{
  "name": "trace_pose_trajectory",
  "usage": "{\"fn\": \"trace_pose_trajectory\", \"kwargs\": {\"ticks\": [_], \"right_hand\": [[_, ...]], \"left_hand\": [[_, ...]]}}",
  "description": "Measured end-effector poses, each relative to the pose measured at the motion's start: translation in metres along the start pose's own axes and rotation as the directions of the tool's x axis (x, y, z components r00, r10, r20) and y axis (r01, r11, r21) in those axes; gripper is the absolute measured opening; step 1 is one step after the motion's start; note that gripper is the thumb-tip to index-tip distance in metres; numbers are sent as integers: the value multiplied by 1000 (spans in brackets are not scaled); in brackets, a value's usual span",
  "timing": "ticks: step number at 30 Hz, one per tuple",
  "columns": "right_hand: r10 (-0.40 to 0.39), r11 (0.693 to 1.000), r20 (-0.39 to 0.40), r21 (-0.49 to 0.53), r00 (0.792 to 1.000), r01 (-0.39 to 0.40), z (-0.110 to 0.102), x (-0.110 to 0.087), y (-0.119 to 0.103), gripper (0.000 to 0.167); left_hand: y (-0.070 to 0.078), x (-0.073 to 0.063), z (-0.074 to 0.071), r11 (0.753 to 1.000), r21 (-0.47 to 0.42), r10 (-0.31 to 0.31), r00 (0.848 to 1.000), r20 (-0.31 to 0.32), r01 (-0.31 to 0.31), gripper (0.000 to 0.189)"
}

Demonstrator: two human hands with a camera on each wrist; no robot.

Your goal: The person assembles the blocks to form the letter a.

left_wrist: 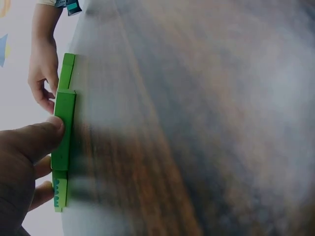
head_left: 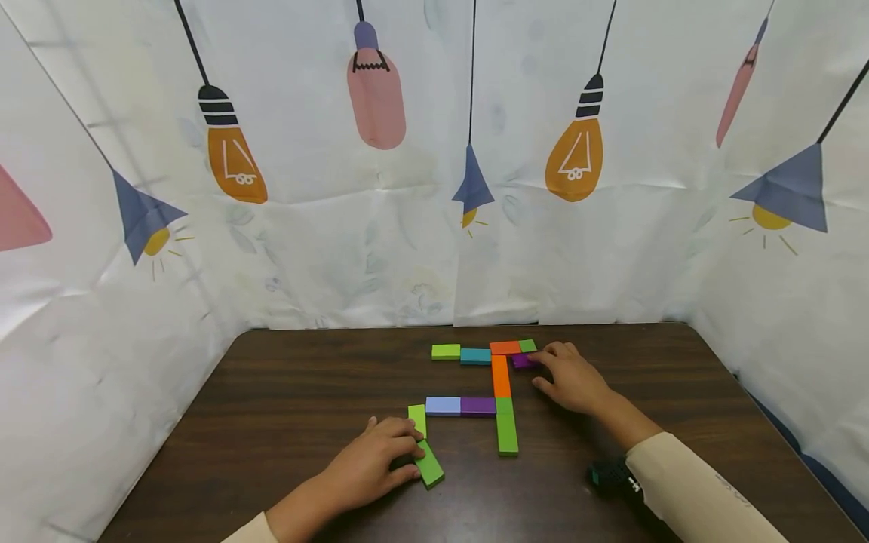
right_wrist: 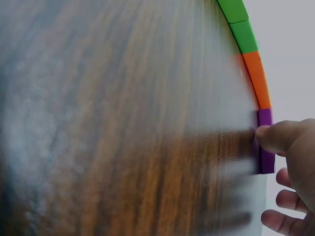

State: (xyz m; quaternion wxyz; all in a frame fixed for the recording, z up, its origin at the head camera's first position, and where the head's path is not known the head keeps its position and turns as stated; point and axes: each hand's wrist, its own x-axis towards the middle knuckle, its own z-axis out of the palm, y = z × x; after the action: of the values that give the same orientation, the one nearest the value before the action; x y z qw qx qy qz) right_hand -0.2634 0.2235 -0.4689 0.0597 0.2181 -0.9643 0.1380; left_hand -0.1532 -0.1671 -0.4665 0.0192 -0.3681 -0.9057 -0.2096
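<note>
My left hand [head_left: 373, 460] is at the lower left of the layout, its thumb and fingers pinching a green block [head_left: 431, 465]. That block lies slantwise, with its far end against a lighter green block [head_left: 417, 419]. In the left wrist view the thumb presses the near face of the green block [left_wrist: 63, 132], with fingers behind it. At the far right, my right hand [head_left: 573, 377] grips a purple block [head_left: 521, 361] between thumb and fingers, just below a row of blocks. The right wrist view has the thumb on the purple block's [right_wrist: 266, 152] near side, close to an orange block [right_wrist: 257, 81].
Along the back run a lime block [head_left: 446, 352], a teal block [head_left: 475, 357], an orange block [head_left: 505, 348] and a small green block [head_left: 528, 345]. An orange and green column joins a light blue block [head_left: 443, 406] and a purple one. Behind the brown table [head_left: 305, 377] hangs a patterned curtain [head_left: 305, 256].
</note>
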Motion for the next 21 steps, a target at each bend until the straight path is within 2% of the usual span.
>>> {"fn": "trace_pose_trajectory", "kwargs": {"ticks": [7,21], "right_hand": [[33,999,3,-23,999,-33,-4,2,1,33],[-22,998,-47,-57,999,20,-9,-9,9,24]], "left_hand": [[1,1,2,1000,6,-21,1000,-17,21,15],[2,2,5,999,-7,-31,998,-49,31,14]]}}
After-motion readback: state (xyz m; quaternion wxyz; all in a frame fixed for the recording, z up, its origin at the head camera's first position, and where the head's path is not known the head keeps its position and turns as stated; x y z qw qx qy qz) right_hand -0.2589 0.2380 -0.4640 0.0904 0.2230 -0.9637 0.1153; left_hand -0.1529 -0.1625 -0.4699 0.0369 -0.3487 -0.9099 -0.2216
